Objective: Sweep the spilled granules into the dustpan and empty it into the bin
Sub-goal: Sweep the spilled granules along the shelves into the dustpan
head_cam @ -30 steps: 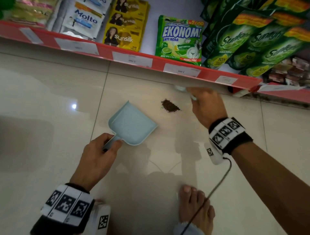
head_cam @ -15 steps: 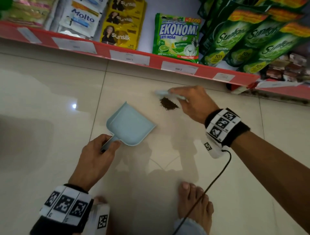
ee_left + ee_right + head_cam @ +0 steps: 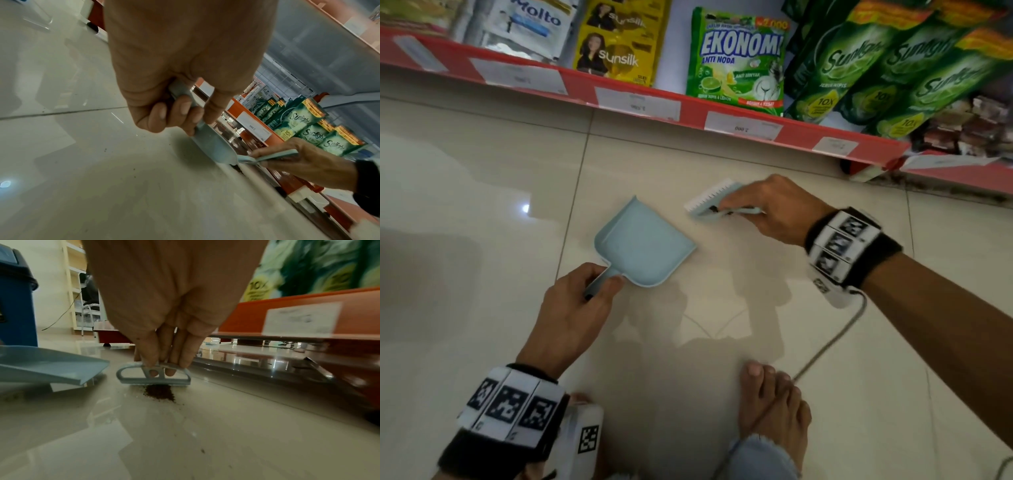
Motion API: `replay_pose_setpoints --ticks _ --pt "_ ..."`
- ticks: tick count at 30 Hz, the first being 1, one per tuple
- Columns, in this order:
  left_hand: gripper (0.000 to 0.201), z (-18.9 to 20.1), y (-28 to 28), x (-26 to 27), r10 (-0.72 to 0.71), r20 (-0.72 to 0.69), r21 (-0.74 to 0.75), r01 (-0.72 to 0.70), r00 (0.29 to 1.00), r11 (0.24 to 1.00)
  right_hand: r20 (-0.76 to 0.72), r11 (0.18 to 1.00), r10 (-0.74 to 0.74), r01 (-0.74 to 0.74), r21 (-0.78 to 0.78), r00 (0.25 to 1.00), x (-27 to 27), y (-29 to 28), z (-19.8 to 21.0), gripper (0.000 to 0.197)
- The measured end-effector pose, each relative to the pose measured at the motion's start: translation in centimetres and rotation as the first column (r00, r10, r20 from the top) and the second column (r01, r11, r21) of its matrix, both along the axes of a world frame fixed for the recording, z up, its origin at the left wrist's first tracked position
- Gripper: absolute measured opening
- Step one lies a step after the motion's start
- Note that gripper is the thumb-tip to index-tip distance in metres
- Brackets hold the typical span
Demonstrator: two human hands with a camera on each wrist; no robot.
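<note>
A light-blue dustpan [image 3: 643, 246] lies on the tiled floor, its open mouth facing up and right. My left hand [image 3: 602, 281] grips its handle, fingers curled round it [image 3: 180, 113]. My right hand [image 3: 743, 205] pinches a small light-blue brush [image 3: 712, 200] with white bristles, just right of the pan's mouth. The brush [image 3: 153, 375] stands on the far edge of a small brown granule pile [image 3: 159, 391], with the dustpan [image 3: 47, 365] to its left. From the head view the pile is almost hidden under the brush.
A red shelf edge [image 3: 688, 113] with price labels and detergent packets runs along the floor behind the brush. My bare foot [image 3: 774, 411] and a wrist cable [image 3: 832, 339] are near the bottom. A blue bin [image 3: 14, 305] stands beyond the dustpan.
My right hand has carried the brush leftward from beside the pile to over it, closer to the dustpan's mouth. The left hand and the dustpan have stayed about where they were.
</note>
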State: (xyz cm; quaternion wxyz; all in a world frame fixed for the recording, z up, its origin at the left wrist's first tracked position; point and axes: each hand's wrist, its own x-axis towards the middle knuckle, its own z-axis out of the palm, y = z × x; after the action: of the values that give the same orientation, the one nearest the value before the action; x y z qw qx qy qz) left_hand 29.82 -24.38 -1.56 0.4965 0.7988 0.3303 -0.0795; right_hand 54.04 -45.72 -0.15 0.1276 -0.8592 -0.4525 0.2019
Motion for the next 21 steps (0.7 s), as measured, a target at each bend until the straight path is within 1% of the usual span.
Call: replay_pose_setpoints --ticks 2,4,6,8,9,11,12,13,14,15,16,18,19,21 --pt "0.020 -0.1 -0.3 0.0 0.001 0.000 -0.010 -0.001 1.000 1.000 0.026 0.999 0.022 -0.023 0.032 0.999 -0.3 -2.2 0.7 0.033" --pt "0.020 -0.1 -0.7 0.0 -0.015 0.001 -0.012 0.015 1.000 1.000 0.038 0.992 0.001 -0.006 0.123 0.999 -0.3 -3.9 1.4 0.030" --pt "0.021 0.0 -0.9 0.0 -0.031 0.004 -0.008 0.031 1.000 0.999 0.057 0.967 -0.116 0.100 0.233 0.992 0.1 -5.3 2.1 0.028" --pt "0.021 0.0 -0.9 0.1 -0.038 0.005 -0.001 0.038 0.999 0.999 0.137 0.926 -0.271 0.219 0.307 0.953 0.6 -6.3 2.4 0.029" --pt "0.021 0.0 -0.9 0.2 -0.040 0.005 0.004 0.040 0.999 0.999 0.202 0.915 -0.339 0.272 0.299 0.919 0.7 -6.7 2.3 0.029" --pt "0.022 0.0 -0.9 0.3 -0.049 0.010 0.018 0.048 0.999 0.999 0.328 0.889 -0.457 0.420 0.181 0.826 0.7 -6.7 1.9 0.032" --pt "0.023 0.0 -1.0 0.3 -0.056 0.012 0.026 0.056 0.998 0.998 0.368 0.856 -0.507 0.505 0.109 0.780 0.5 -6.4 1.6 0.034" --pt "0.023 0.0 -1.0 0.4 -0.061 0.015 0.030 0.061 0.998 0.998 0.379 0.821 -0.542 0.570 0.047 0.750 0.0 -6.0 1.2 0.034" --pt "0.023 0.0 -1.1 0.4 -0.063 0.018 0.030 0.063 0.998 0.998 0.363 0.802 -0.554 0.597 -0.008 0.749 -0.6 -5.4 0.6 0.034" --pt "0.022 0.1 -1.2 0.4 -0.063 0.021 0.029 0.063 0.998 0.998 0.328 0.808 -0.541 0.586 -0.051 0.774 -1.5 -4.7 0.1 0.034" --pt "0.021 0.1 -1.2 0.4 -0.064 0.022 0.029 0.063 0.998 0.998 0.290 0.832 -0.511 0.551 -0.070 0.809 -2.4 -4.0 -0.3 0.034" --pt "0.021 0.1 -1.2 0.4 -0.063 0.027 0.027 0.062 0.998 0.998 0.226 0.884 -0.447 0.466 -0.034 0.865 -4.4 -2.8 -0.8 0.031" --pt "0.021 0.0 -1.2 0.3 -0.059 0.028 0.028 0.059 0.998 0.998 0.208 0.900 -0.427 0.436 0.008 0.880 -5.2 -2.3 -0.7 0.029" --pt "0.021 0.1 -1.0 0.2 -0.051 0.026 0.029 0.050 0.998 0.998 0.200 0.908 -0.420 0.408 0.099 0.885 -5.9 -1.9 -0.2 0.025"
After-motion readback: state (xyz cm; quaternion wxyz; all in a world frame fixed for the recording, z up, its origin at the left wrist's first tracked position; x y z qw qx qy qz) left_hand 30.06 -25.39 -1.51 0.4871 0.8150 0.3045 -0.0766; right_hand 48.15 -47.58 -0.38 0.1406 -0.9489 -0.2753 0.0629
